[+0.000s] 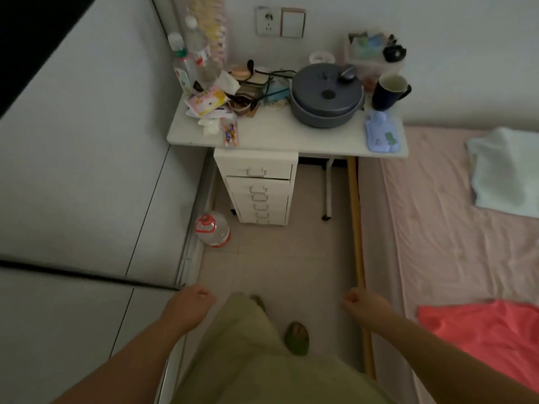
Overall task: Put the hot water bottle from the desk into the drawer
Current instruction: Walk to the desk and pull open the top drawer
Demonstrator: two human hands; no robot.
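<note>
You were at the very start: standing back from the tabletop (277, 135), neither hand near anything. Your left hand (189, 304) and right hand (361, 304) both hung low in front of you, fingers curled loosely inward, holding nothing. The hot water bottle (380, 132), pale blue with a small printed patch, lay flat at the right front corner of the tabletop, just in front of the dark mug (389, 91) and beside the grey lidded pot (326, 97). The drawer unit (259, 188) stood under the left part of the tabletop, with all drawers apparently closed, though the top one sat slightly askew. Your next move probably called for stepping forward, reaching with the right hand for the bottle, and pulling a drawer open with the left. No writing was legible; the pink packet (205, 102) and the bottle labels were too blurred to read.
</note>
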